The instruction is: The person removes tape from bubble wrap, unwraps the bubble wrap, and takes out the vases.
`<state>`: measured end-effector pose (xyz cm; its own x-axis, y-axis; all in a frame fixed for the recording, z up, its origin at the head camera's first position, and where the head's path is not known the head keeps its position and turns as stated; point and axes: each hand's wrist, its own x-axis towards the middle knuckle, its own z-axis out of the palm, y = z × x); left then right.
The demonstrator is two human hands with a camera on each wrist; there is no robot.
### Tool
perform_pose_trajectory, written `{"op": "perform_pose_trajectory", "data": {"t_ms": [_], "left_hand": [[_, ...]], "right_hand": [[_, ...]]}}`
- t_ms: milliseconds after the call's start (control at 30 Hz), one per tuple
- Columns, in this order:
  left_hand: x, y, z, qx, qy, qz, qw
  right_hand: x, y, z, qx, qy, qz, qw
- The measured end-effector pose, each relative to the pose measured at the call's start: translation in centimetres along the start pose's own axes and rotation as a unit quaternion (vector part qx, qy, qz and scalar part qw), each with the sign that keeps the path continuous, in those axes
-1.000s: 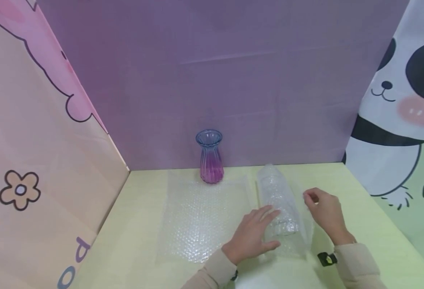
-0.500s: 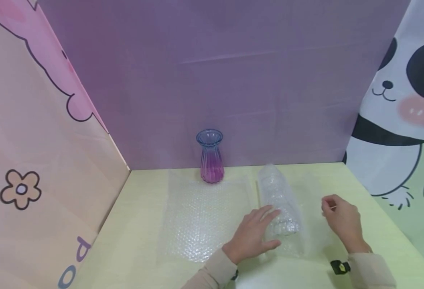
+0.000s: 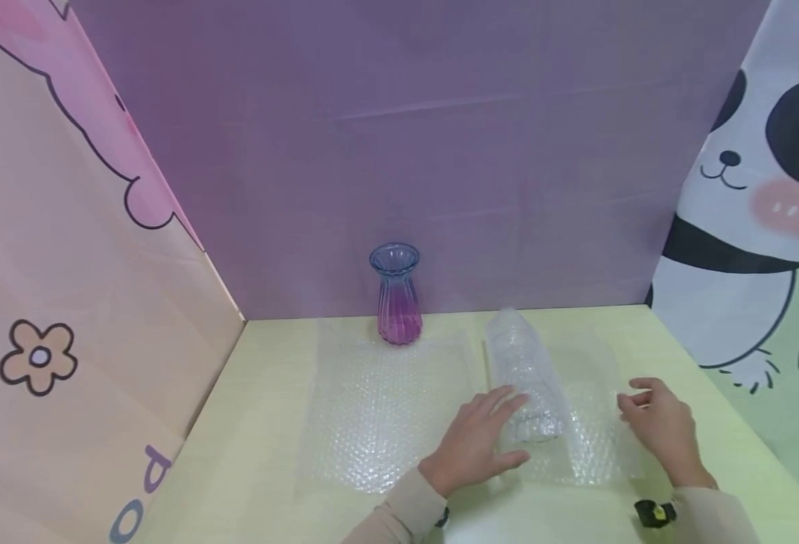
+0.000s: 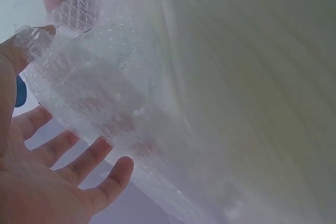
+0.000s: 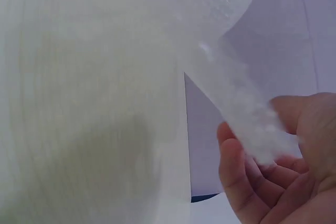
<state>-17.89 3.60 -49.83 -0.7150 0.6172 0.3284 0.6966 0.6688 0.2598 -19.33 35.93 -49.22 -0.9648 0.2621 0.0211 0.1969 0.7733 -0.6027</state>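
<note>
A roll of clear bubble wrap [image 3: 518, 355] lies on the table around a see-through object; a curved rim shows at its near end. My left hand [image 3: 474, 442] rests on this roll from the left, fingers spread and fairly straight; the left wrist view has the fingers [image 4: 100, 161] against the wrap. To the right stretches the loose flap of bubble wrap [image 3: 593, 427]. At the flap's right edge, my right hand [image 3: 663, 427] pinches the film between thumb and fingers, and the right wrist view shows the held strip [image 5: 257, 124] between them.
A ribbed glass vase [image 3: 399, 302], blue on top and pink below, stands upright at the back of the table. Before it lies a flat sheet of bubble wrap [image 3: 379, 423]. A purple backdrop [image 3: 399, 151] rises behind the table [image 3: 236, 453], with printed panels at both sides.
My right hand has moved right and towards me, drawing the loose flap of bubble wrap out flat. The left hand has stayed on the roll.
</note>
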Motion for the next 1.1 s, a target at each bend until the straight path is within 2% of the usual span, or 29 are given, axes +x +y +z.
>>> {"op": "perform_pose_trajectory", "data": {"t_ms": [233, 400, 500, 700, 900, 1100], "left_hand": [[0.0, 0.0, 0.0, -0.004, -0.001, 0.001, 1.0000], [0.0, 0.0, 0.2, -0.004, -0.005, 0.002, 1.0000], [-0.1, 0.0, 0.2, -0.007, -0.008, 0.003, 0.9999], [-0.1, 0.2, 0.3, -0.004, -0.014, 0.008, 0.9999], [-0.1, 0.6, 0.5, 0.016, -0.012, 0.020, 0.9996], [-0.1, 0.9, 0.8, 0.021, -0.013, 0.026, 0.9993]], "right_hand": [[0.5, 1.0, -0.7, 0.016, -0.060, -0.006, 0.998], [0.8, 1.5, -0.5, 0.022, -0.077, 0.019, 0.997], [0.9, 1.8, -0.4, 0.026, -0.078, 0.023, 0.996], [0.9, 2.3, -0.4, 0.016, -0.057, 0.004, 0.998], [1.1, 2.9, -1.1, 0.011, -0.054, 0.035, 0.998], [1.1, 4.3, -1.5, -0.005, -0.040, 0.028, 0.999]]}}
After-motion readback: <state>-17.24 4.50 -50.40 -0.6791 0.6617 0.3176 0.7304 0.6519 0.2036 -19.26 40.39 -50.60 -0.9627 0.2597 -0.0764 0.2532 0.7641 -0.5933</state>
